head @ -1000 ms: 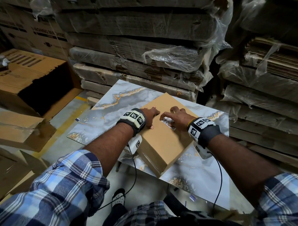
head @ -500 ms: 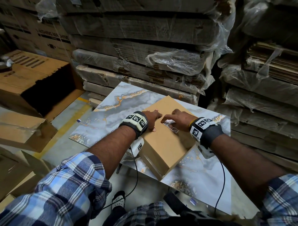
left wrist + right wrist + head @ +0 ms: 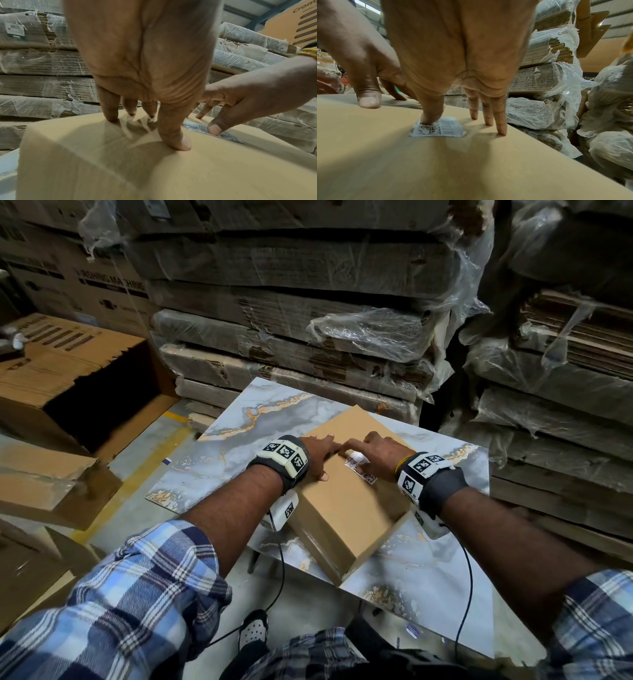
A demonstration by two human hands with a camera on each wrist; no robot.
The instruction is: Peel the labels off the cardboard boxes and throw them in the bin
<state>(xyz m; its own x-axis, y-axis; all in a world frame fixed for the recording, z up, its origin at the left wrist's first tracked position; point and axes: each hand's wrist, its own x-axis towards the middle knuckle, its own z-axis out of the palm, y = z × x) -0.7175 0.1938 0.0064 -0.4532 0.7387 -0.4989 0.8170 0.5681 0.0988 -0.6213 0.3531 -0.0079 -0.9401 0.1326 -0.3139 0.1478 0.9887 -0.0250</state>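
Cardboard box [image 3: 346,501], plain brown and closed, lies slantwise on a marble-patterned slab [image 3: 219,460], its near corner reaching the slab's near edge. A white printed label [image 3: 359,469] is stuck on the box's top face toward the right side, flat at its near end; whether its far end has lifted cannot be told.

Behind the slab's far edge rise stacks of flattened cardboard wrapped in torn plastic film [image 3: 308,344], and more wrapped bundles [image 3: 555,392] crowd the right edge. To the left, on the floor, sits a large open carton [image 3: 68,378] lying on its side, with a crushed carton [image 3: 44,484] nearer. A small scrap [image 3: 166,461] lies on the floor beside the slab's left corner. Nothing sits on the box besides the hands.

Left hand [image 3: 320,455] lies spread on the box top just left of the label, fingers straight and pressing down, gripping nothing. Right hand [image 3: 380,455] hovers arched over the label, thumb tip [image 3: 428,120] planted on the printed code, the index finger reaching toward the left hand's fingertips, the other fingertips [image 3: 500,129] standing on bare cardboard beyond; it pinches nothing.
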